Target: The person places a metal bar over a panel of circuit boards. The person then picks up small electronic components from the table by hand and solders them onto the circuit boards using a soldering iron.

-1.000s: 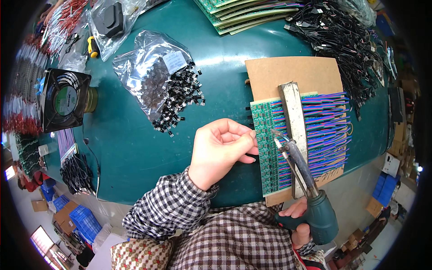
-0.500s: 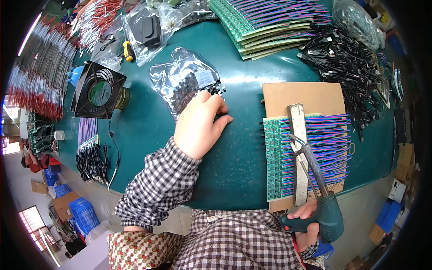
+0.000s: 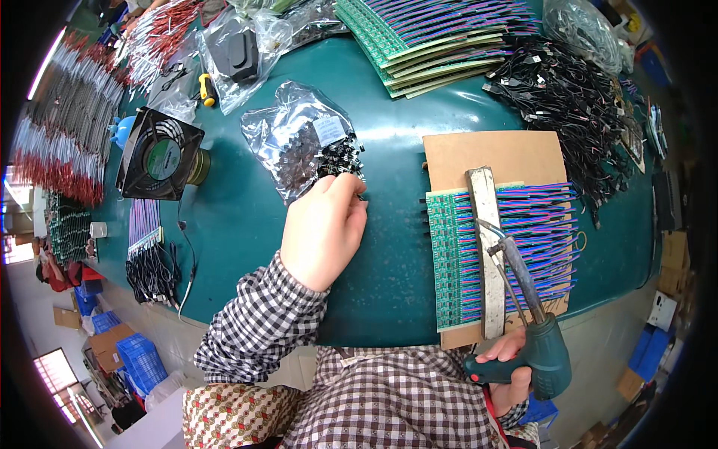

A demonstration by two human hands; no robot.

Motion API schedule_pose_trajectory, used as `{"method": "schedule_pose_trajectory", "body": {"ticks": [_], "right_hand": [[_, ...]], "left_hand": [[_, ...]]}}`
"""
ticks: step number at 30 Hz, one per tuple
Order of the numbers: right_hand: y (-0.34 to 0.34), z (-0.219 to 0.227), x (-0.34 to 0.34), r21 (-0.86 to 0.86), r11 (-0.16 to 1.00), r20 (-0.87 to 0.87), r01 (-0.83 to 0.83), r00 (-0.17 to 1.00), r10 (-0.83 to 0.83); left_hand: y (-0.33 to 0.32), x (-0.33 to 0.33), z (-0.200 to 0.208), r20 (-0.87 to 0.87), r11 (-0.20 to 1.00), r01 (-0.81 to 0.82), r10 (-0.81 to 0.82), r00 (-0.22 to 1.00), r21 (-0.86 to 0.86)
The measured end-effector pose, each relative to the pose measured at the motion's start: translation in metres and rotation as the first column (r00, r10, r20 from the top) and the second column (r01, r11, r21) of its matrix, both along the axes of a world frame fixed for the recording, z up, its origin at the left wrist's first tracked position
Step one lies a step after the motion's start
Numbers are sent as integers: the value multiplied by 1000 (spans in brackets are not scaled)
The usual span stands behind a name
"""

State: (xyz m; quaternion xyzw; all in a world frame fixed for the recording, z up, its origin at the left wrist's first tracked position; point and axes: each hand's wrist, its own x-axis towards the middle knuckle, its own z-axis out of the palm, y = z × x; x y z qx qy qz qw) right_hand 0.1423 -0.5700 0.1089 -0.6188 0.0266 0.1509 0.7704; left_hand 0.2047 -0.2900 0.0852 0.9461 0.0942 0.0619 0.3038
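I'm watching through the head cam, and my left hand [image 3: 321,233] is sitting right at the near edge of the small black connectors [image 3: 341,156] lying by the clear plastic bag [image 3: 288,112], fingers curling close, but I can't tell if they're pinching 1. My right hand [image 3: 517,383] is gripping the green soldering gun [image 3: 549,361], fingers wrapping its handle, while the tip is hanging over the metal bar [image 3: 488,273] lying across the green circuit board panel [image 3: 446,262] on cardboard [image 3: 490,159].
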Motion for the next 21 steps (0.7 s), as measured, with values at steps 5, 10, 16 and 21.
{"method": "schedule_pose_trajectory", "body": {"ticks": [5, 10, 16, 21], "right_hand": [[2, 0, -1, 46, 999, 12, 17, 1000, -17], [9, 8, 7, 165, 983, -135, 78, 989, -56], [37, 16, 25, 93, 996, -41, 14, 999, -10], [43, 26, 31, 4, 1000, -75, -7, 997, 7]], "left_hand": [[0, -11, 7, -249, 362, -243, 32, 968, -900], [-29, -27, 19, -350, -133, -358, -77, 934, -924], [-68, -45, 20, -196, -162, -201, -50, 979, -966], [-86, -54, 11, 169, 115, 172, -37, 985, -978]]}}
